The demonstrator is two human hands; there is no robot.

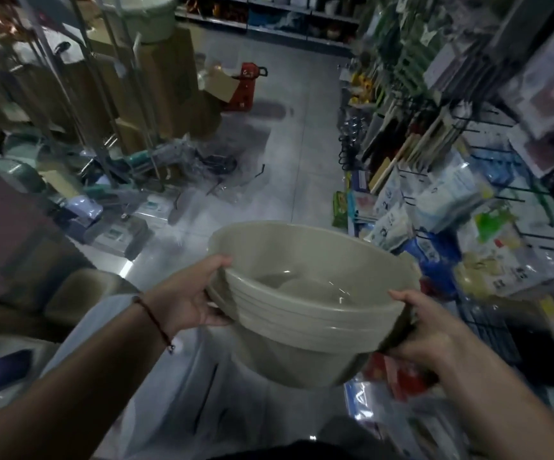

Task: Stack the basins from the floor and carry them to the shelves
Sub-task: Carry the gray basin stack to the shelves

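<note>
Basins (302, 313), beige plastic, nested in one stack w/ several rims stepped one over another on the near side; stack is tilted, mouth facing up and toward the camera, held in mid-air over the aisle floor, centre of view. Inside looks smooth w/ a few glints. Left hand (189, 293) grips the left rim, thumb hooked over the top edge, fingers curled under the rims; a thin dark cord sits on that wrist. Right hand (424, 327) grips the near-right rim, thumb on top, fingers wrapped below & mostly hidden. Both forearms reach in from the near edge. Floor (288, 154) is pale grey tile, shiny in spots. Left side: tall cardboard boxes (166, 81) behind a metal rack, loose plastic wrap & packaged goods on the ground. Far centre: a red basket (245, 88). Right side: shelves (468, 167) w/ hooks and bagged items, blurred. Far end: more shelving, dim.
</note>
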